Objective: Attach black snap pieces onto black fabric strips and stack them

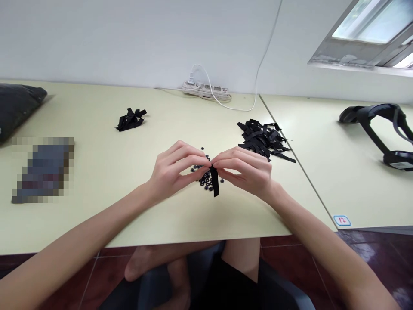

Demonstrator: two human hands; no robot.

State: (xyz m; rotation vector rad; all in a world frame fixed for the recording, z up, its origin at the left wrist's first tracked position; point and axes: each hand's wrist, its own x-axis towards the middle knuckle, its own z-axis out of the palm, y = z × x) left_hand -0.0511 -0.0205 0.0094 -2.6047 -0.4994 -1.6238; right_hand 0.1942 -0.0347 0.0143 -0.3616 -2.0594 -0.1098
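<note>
A short black fabric strip (214,181) hangs down between my two hands, pinched at its upper end. My left hand (179,170) grips it from the left with thumb and fingertips. From the other side, my right hand (247,168) pinches the same end, its fingertips touching those of the left. Whether a small part sits between the fingertips is hidden. Below and behind the strip lies a scatter of small dark round snap-like discs (206,188). A loose heap of black strips (260,137) lies beyond my right hand, and a smaller pile of black strips (130,119) beyond my left.
A white power strip (206,89) with a plugged-in cable stands by the wall. At left are a dark bag (19,105) and a pixelated dark object (45,170). A black headset (380,129) rests at right, past the table seam. A number label (342,220) marks the front edge.
</note>
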